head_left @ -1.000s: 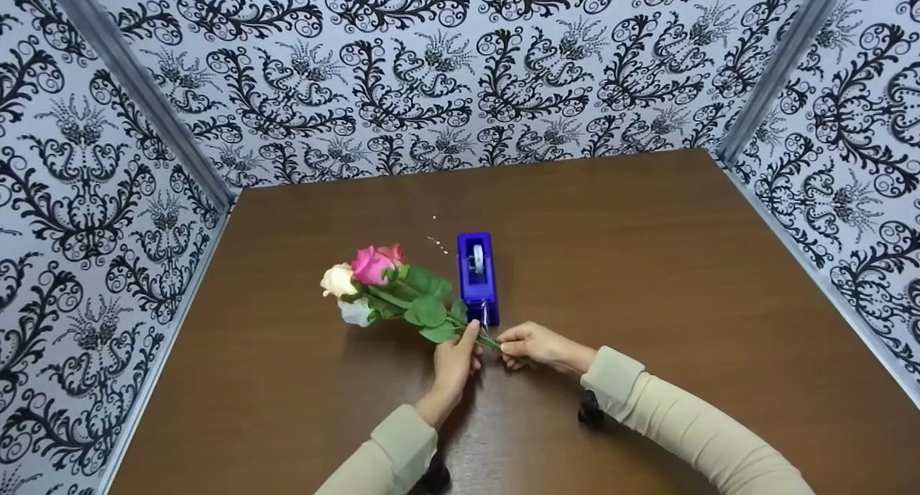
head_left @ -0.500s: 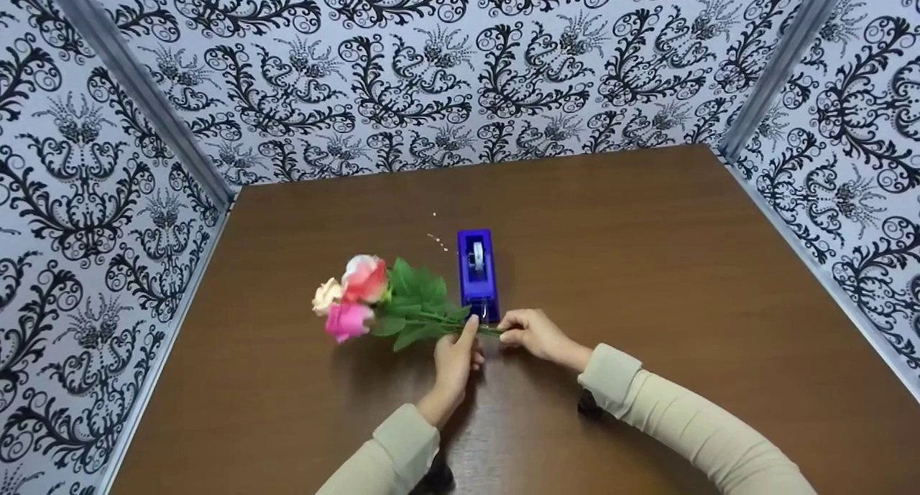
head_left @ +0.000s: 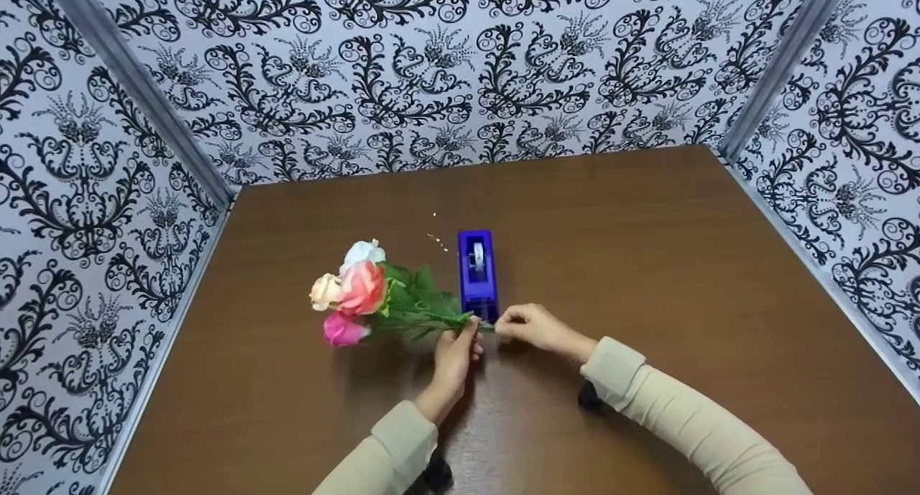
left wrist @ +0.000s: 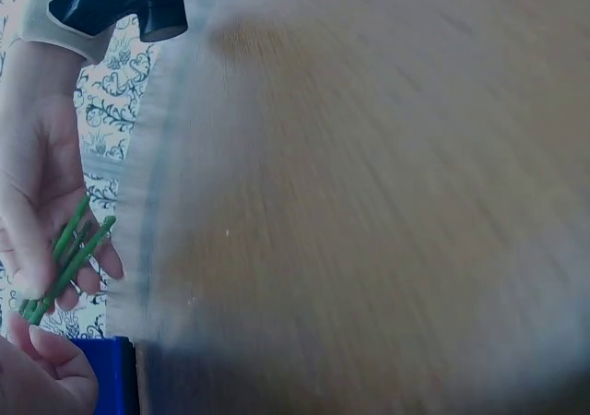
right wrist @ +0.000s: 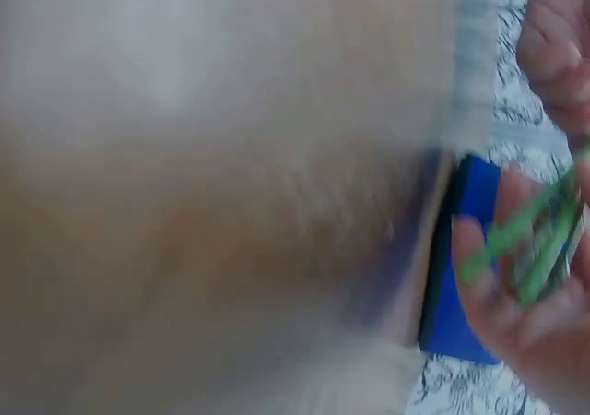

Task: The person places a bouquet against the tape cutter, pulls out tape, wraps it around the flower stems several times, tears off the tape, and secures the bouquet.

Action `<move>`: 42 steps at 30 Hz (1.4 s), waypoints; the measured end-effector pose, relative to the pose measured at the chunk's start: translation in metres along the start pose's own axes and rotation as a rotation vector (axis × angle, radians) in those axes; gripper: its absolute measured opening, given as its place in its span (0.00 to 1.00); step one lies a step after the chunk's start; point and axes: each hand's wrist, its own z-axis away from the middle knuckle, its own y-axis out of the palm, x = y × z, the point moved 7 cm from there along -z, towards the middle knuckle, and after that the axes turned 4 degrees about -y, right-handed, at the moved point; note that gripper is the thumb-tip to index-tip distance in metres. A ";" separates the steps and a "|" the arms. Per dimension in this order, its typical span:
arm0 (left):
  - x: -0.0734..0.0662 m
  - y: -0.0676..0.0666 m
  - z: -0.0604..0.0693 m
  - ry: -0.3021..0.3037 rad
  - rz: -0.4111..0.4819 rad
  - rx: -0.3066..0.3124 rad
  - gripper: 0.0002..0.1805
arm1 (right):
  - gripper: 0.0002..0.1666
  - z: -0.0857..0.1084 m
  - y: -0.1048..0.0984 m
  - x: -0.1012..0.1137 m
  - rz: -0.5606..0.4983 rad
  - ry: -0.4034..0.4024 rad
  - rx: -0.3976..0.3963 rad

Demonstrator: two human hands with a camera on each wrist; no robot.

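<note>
The left hand (head_left: pixel 453 362) grips the stems from beneath, its thumb lying along the top. The right hand (head_left: pixel 535 330), between two and three o'clock from the left, pinches the same stems (left wrist: pixel 78 263) near their cut ends, thumb and fingers drawn together; in the left wrist view those ends point back into its palm. Whether it also pinches a piece of tape cannot be told.

The bunch of flowers (head_left: pixel 410 287) lies almost along the line from nine to three o'clock, heads out between nine and ten, stem ends at three. So the left hand is nearer the blooms and the right hand has the tips. The heads are a white rose (head_left: pixel 363 254), a coral rose (head_left: pixel 361 287), a cream rose (head_left: pixel 325 292) and a pink rose (head_left: pixel 343 330), with green leaves behind them.

At twelve o'clock from the fingers stands a blue tape dispenser (head_left: pixel 480 290), its long axis running twelve to six, square across the stems. Its near end is just beside both sets of fingertips; touching or not, I can't tell. A tape roll (head_left: pixel 479 256) sits in it.

Pale specks (head_left: pixel 438 243) dot the brown table (head_left: pixel 632 251) at eleven o'clock from the hands. Farther out at twelve rises a black-and-white patterned wall (head_left: pixel 460 71).
</note>
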 end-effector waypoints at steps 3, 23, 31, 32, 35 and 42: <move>0.010 -0.002 -0.011 -0.002 -0.009 0.010 0.16 | 0.20 -0.002 0.003 -0.005 -0.088 0.062 0.129; 0.023 0.013 -0.013 -0.018 0.098 -0.024 0.20 | 0.13 -0.003 -0.004 -0.021 -0.215 0.131 -0.132; 0.011 0.013 -0.012 -0.044 0.075 -0.055 0.22 | 0.10 -0.004 -0.009 -0.019 -0.200 0.108 -0.226; 0.008 0.013 -0.010 -0.050 0.084 -0.056 0.22 | 0.10 -0.005 -0.010 -0.020 -0.199 0.119 -0.235; 0.004 0.014 -0.009 -0.067 0.110 -0.063 0.20 | 0.09 -0.006 -0.010 -0.022 -0.188 0.153 -0.259; 0.015 0.013 -0.020 -0.053 0.163 -0.114 0.19 | 0.04 -0.008 -0.010 -0.021 -0.133 0.167 -0.288</move>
